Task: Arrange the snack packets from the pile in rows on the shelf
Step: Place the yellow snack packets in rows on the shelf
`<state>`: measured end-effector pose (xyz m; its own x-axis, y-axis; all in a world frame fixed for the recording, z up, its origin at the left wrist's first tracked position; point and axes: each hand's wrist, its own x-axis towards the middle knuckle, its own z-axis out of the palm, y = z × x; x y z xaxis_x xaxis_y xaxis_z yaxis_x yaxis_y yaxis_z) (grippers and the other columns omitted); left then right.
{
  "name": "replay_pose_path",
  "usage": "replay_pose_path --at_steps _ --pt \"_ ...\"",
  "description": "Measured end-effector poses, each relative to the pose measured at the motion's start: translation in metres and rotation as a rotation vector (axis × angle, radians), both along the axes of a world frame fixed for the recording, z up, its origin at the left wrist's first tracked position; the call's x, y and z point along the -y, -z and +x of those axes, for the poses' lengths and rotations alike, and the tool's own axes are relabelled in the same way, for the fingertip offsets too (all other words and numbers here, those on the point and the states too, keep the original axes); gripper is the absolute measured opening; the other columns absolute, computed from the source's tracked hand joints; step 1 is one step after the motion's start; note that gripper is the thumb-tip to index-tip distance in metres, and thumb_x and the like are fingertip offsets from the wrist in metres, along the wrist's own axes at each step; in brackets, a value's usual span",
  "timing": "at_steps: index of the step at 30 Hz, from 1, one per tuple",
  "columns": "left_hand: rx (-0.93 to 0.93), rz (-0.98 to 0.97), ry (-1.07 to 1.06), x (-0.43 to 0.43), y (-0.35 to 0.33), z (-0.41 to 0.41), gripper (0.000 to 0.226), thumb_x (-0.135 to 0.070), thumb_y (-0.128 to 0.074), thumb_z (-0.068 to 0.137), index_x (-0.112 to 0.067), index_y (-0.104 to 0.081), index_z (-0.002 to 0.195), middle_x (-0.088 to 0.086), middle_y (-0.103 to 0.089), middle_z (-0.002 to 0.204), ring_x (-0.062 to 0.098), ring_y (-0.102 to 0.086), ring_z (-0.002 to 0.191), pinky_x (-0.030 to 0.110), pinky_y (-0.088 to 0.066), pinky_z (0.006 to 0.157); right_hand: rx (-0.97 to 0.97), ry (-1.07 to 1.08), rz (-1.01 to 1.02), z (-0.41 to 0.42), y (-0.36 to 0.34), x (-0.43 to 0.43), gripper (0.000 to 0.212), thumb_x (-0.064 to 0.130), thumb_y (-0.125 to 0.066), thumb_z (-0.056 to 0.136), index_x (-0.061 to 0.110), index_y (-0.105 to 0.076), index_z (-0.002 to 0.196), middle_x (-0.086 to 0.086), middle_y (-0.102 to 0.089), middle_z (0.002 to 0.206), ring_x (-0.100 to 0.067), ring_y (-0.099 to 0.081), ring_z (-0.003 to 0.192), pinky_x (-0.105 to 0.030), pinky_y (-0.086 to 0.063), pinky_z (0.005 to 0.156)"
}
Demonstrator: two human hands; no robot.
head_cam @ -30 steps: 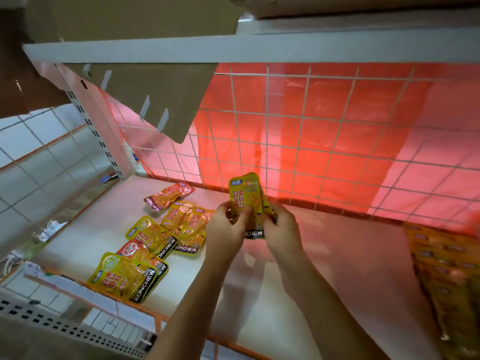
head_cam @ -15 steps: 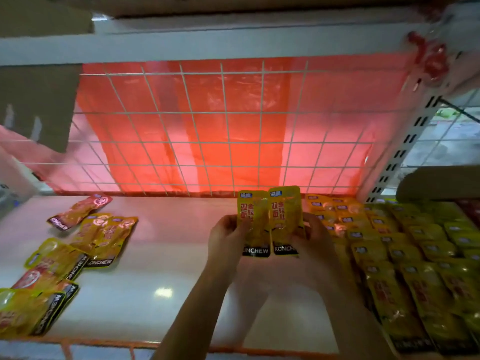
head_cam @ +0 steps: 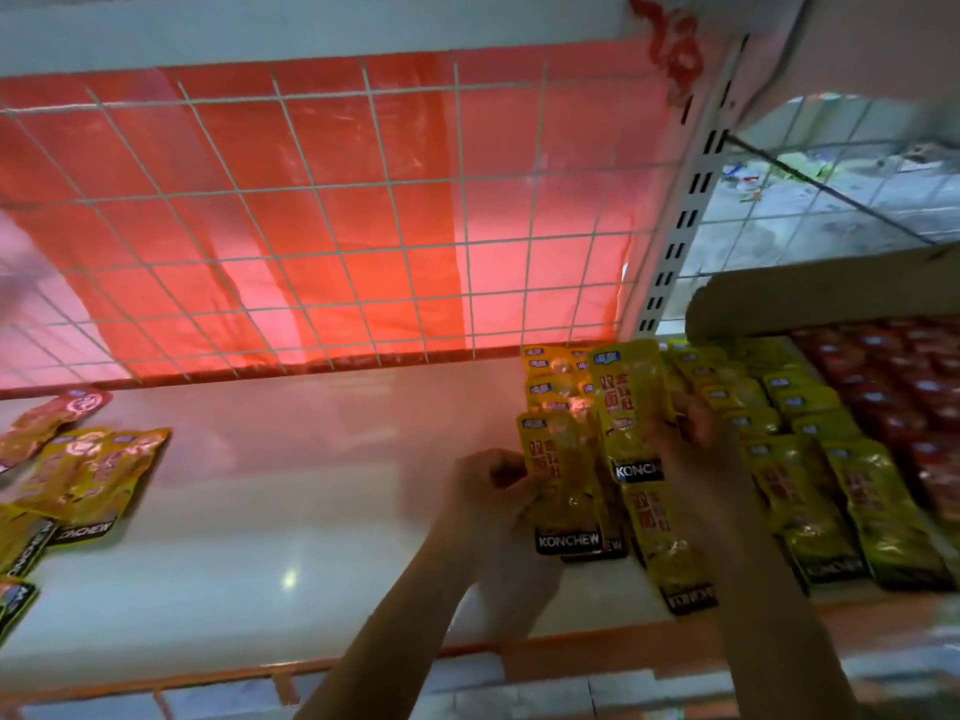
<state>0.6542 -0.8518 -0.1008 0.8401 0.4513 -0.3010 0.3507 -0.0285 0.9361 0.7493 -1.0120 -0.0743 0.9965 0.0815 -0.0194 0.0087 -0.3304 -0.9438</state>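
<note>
Both my hands busy over the shelf (head_cam: 311, 485).
The loose pile (head_cam: 88, 475) lies at its left end; my left hand (head_cam: 488, 491) pinches a yellow packet (head_cam: 563, 491), and my right hand (head_cam: 696, 449) grips a second packet (head_cam: 628, 407) above the yellow rows (head_cam: 810, 459) filling the right end.

1. Dim, red-tinted light: the red sheet (head_cam: 332, 241) behind and above the grips glows backlit, brightest at its middle.
2. Cool daylight comes through the mesh (head_cam: 831, 210) up right of the grips.
3. A small glare spot (head_cam: 289, 578) shines on the shelf (head_cam: 311, 459), down left of the grips.
4. Left hand (head_cam: 488, 491), right hand (head_cam: 696, 444) and held packets (head_cam: 563, 485) are soft with blur.
5. Lines bow toward the edges; the pile (head_cam: 88, 475) far left smears.
</note>
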Motion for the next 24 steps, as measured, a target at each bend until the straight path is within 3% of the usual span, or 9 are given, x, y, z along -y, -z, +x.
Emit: replay_pose_path --at_steps 3,6,11,16,19,22,24 --pt "-0.048 0.09 0.068 0.013 0.004 -0.002 0.012 -0.018 -0.076 0.079 -0.022 -0.067 0.073 -0.006 -0.07 0.066 0.008 -0.066 0.062 0.027 -0.058 0.062 -0.07 -0.002 -0.024 -0.002 0.004 0.015 0.021 0.021 -0.062 0.087 0.03 -0.06 0.106 0.003 -0.066 0.094 -0.021 -0.063 0.087 -0.046 -0.052 0.082" --pt "-0.096 0.288 0.136 0.021 0.009 -0.004 0.01 -0.025 -0.076 0.079 -0.022 -0.067 0.075 -0.005 -0.069 0.07 0.01 -0.065 0.067 0.028 -0.056 0.067 -0.088 -0.015 -0.03 -0.005 0.005 0.026 0.016 0.014 -0.064 0.084 0.024 -0.063 0.097 -0.006 -0.07 0.089 -0.032 -0.066 0.085 -0.054 -0.054 0.079" --pt "-0.123 0.507 0.181 0.025 0.007 -0.005 0.018 -0.033 -0.076 0.079 -0.026 -0.06 0.075 -0.012 -0.063 0.069 0.005 -0.061 0.065 0.019 -0.049 0.06 -0.135 -0.116 -0.132 -0.016 0.007 0.035 0.031 0.016 -0.072 0.079 0.023 -0.059 0.106 0.005 -0.068 0.097 -0.019 -0.065 0.09 -0.049 -0.053 0.085" --pt "-0.114 0.518 0.146 0.026 0.004 -0.006 0.025 -0.03 -0.077 0.079 -0.03 -0.052 0.078 -0.014 -0.061 0.069 -0.003 -0.057 0.062 0.005 -0.038 0.046 -0.168 -0.29 -0.215 -0.036 0.01 0.032 0.042 0.017 -0.074 0.081 0.035 -0.046 0.106 0.013 -0.065 0.093 -0.012 -0.066 0.082 -0.046 -0.055 0.079" --pt "-0.103 0.521 0.166 0.023 0.003 -0.007 0.015 -0.032 -0.07 0.085 -0.025 -0.057 0.083 -0.014 -0.061 0.07 -0.003 -0.056 0.062 0.005 -0.039 0.049 -0.151 -0.358 -0.282 -0.045 0.012 0.03 0.04 0.021 -0.074 0.082 0.031 -0.046 0.109 0.011 -0.067 0.091 -0.009 -0.066 0.079 -0.037 -0.054 0.074" --pt "-0.096 0.552 0.158 0.019 0.003 -0.007 0.007 -0.028 -0.065 0.089 -0.024 -0.06 0.085 -0.01 -0.065 0.075 0.0 -0.058 0.066 0.004 -0.039 0.053 -0.092 -0.396 -0.391 -0.053 0.013 0.029 0.04 0.02 -0.072 0.083 0.024 -0.048 0.115 0.017 -0.059 0.086 0.005 -0.057 0.076 -0.016 -0.046 0.064" --pt "-0.098 0.53 0.159 0.019 0.004 -0.007 0.005 -0.027 -0.064 0.09 -0.023 -0.062 0.089 -0.008 -0.067 0.079 0.003 -0.061 0.069 0.006 -0.041 0.054 -0.062 -0.401 -0.483 -0.058 0.012 0.027 0.038 0.02 -0.071 0.083 0.021 -0.048 0.114 0.016 -0.057 0.083 0.003 -0.055 0.074 -0.017 -0.045 0.063"
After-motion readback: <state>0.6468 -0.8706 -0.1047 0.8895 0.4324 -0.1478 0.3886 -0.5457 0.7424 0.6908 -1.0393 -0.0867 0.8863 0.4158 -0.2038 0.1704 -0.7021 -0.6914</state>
